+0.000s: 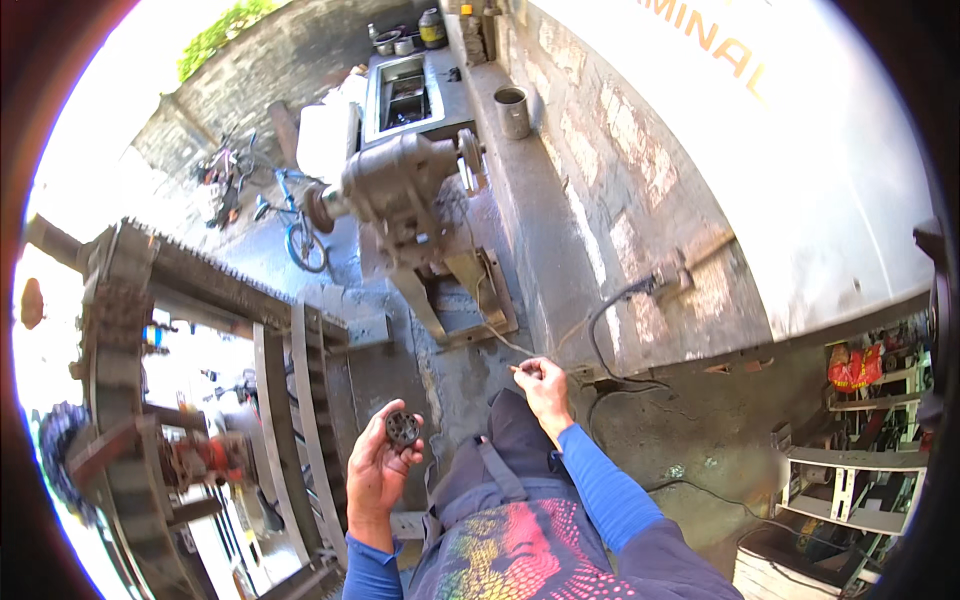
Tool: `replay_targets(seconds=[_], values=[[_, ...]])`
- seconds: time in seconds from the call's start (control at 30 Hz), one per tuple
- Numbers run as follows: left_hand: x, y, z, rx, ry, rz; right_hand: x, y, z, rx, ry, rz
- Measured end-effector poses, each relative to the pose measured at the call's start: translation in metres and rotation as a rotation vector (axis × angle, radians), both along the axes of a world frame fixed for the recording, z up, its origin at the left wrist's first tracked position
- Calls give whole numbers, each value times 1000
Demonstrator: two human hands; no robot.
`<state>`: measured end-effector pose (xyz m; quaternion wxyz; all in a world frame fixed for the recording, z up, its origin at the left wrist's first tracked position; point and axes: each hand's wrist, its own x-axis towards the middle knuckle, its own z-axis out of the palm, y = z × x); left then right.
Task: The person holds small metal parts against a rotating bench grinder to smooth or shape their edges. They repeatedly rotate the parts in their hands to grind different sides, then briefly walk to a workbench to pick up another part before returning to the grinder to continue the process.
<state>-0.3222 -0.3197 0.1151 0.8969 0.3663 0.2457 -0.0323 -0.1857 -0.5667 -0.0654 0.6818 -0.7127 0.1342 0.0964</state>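
In my left hand (375, 470) is a round, dark metal disc with several holes (403, 430). The fingers curl around its edge, and its holed face is turned up. My right hand (545, 392) is closed in a pinch, apart from the disc. A small brownish tip pokes out at its fingertips; the rest of that thing is hidden. Beyond both hands, a grey grinder-like machine (395, 185) with a round wheel at each end stands on a metal stand (465, 310).
A heavy steel frame (125, 330) rises at the left. Black cable (600, 325) hangs from the right wall and runs onto the floor. Metal shelving (850, 480) with a red bag (853, 367) stands at the right. Farther off are a blue bicycle (302, 240) and a metal pot (512, 112).
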Motion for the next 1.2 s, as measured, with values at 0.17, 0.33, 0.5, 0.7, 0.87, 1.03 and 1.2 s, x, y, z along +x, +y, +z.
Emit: replay_targets(seconds=[0.17, 0.33, 0.5, 0.7, 0.87, 1.03, 1.2], values=[[92, 36, -1, 174, 77, -61, 173, 38, -82, -314, -87, -251], [118, 57, -64, 280, 402, 103, 281, 13, -190, -543, 163, -484], [158, 62, -86, 175, 610, -50, 324, -50, -249, -757, 308, -527], [252, 54, -68, 151, 599, -146, 321, -60, -241, -778, 270, -471], [288, 60, -68, 139, 498, -160, 292, -83, -256, -881, 306, -617], [303, 73, -40, 210, 394, -223, 255, -33, -211, -661, 395, -509], [295, 127, -39, -98, 181, -194, 241, 92, -33, -372, 18, 233]])
